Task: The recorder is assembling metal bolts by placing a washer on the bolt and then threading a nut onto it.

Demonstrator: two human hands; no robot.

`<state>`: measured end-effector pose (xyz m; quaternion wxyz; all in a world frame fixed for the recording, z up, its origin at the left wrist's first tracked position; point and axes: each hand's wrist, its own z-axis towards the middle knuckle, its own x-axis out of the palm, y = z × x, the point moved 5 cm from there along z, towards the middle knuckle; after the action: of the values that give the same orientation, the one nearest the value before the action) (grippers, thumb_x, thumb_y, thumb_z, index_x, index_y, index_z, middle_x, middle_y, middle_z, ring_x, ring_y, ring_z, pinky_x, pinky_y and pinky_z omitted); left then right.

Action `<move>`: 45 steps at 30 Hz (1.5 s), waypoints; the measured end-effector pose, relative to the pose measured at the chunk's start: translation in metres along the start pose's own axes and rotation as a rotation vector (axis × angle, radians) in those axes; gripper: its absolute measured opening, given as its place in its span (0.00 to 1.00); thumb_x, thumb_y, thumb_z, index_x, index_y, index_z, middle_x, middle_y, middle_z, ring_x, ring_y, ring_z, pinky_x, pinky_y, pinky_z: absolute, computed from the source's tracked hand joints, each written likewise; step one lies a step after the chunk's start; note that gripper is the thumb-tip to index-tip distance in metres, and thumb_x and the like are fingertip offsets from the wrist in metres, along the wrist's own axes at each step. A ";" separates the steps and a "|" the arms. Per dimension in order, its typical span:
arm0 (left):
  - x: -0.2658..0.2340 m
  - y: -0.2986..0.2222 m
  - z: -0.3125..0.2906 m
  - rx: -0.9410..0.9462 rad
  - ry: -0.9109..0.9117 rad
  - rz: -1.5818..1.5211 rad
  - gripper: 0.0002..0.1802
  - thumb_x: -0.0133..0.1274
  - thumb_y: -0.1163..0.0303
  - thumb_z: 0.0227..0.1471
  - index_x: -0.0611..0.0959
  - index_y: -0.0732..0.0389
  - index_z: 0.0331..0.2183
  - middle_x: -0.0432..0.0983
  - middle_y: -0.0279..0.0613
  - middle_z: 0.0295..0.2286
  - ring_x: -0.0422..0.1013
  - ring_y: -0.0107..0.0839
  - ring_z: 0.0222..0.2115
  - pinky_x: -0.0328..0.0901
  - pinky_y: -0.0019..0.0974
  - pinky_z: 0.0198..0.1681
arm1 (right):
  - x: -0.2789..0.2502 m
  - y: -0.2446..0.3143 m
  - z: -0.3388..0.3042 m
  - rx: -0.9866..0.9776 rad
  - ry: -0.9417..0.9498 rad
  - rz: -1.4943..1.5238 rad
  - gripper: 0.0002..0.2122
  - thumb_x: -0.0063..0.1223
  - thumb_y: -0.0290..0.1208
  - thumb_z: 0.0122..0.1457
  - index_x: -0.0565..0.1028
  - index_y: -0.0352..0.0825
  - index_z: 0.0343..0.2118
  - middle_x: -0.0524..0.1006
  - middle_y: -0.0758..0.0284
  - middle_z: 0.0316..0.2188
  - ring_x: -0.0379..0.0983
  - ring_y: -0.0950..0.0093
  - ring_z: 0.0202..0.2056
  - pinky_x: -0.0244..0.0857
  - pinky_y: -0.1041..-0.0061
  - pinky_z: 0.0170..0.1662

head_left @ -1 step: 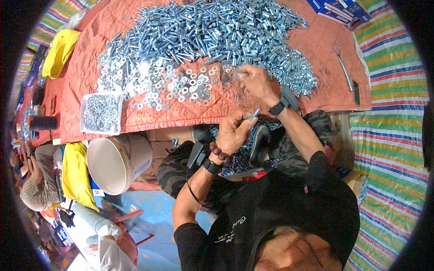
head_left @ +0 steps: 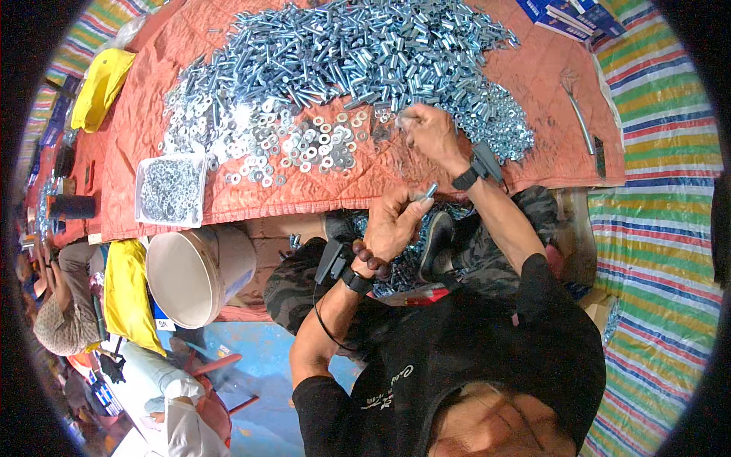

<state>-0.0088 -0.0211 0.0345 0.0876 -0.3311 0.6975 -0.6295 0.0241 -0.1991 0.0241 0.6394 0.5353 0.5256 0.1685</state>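
While bolts [head_left: 304,57] heap on red cloth [head_left: 547,164], striped sheeting [head_left: 659,152] flanks it.

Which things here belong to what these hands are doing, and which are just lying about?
Seemingly in use:
- small metal piece, in the left hand
- metal pieces piled beyond the right hand
- loose washers

Seemingly lying about:
- pronged metal tool
- blue boxes
- white bucket
- yellow cloth, upper left

Striped plastic sheeting [head_left: 659,228] runs down the right side: green, yellow, blue, red, white. Creased, glossy; can't tell if wall or floor. More stripes top left. Table [head_left: 548,84] draped in quilted orange-red. Blue floor [head_left: 266,381] lower left, red furniture legs [head_left: 218,365] above it. Lighting bright.
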 end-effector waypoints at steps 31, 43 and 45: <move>-0.001 0.001 0.007 -0.062 -0.019 0.041 0.12 0.53 0.63 0.55 0.80 0.63 0.29 0.66 0.25 0.14 0.59 0.15 0.15 0.54 0.24 0.17 | 0.013 0.022 0.039 -0.416 -0.138 -0.256 0.06 0.52 0.30 0.51 0.77 0.34 0.28 0.77 0.57 0.26 0.75 0.59 0.30 0.68 0.65 0.34; -0.005 0.005 0.007 -0.015 -0.034 0.075 0.12 0.52 0.63 0.56 0.80 0.64 0.30 0.67 0.25 0.15 0.60 0.15 0.15 0.55 0.24 0.17 | 0.027 0.015 0.047 -0.401 0.044 -0.379 0.07 0.51 0.28 0.51 0.78 0.32 0.30 0.77 0.57 0.27 0.76 0.60 0.31 0.68 0.67 0.35; -0.007 0.005 0.008 -0.005 -0.051 0.069 0.12 0.52 0.63 0.56 0.80 0.64 0.30 0.67 0.26 0.15 0.60 0.16 0.15 0.55 0.24 0.17 | 0.028 0.014 0.046 -0.419 0.065 -0.388 0.07 0.51 0.28 0.52 0.78 0.31 0.30 0.78 0.57 0.27 0.76 0.61 0.31 0.68 0.68 0.36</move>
<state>-0.0009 -0.0236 0.0258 0.1263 -0.3231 0.7076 -0.6155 0.0787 -0.1955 0.0164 0.7394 0.2752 0.5919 0.1651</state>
